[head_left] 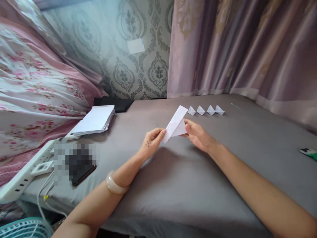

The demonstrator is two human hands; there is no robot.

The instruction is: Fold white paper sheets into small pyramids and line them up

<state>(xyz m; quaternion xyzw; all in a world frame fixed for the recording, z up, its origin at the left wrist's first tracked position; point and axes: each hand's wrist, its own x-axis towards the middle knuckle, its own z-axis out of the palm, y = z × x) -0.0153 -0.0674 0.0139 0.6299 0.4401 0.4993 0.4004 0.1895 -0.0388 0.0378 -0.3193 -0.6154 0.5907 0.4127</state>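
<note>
A folded sheet of white paper is held up above the grey cloth, with a long strip along its upper left side and a triangular flap below. My left hand pinches its lower left end between thumb and fingers. At the paper's right corner, my right hand is closed on the edge, its fingertips partly behind the sheet. Several small folded white paper pieces with pointed tops stand in a row beyond my right hand.
A stack of white paper lies at the left before a black flat object. Nearer are a phone, partly blurred, and a white power strip with cables. A thin stick and a green packet lie to the right.
</note>
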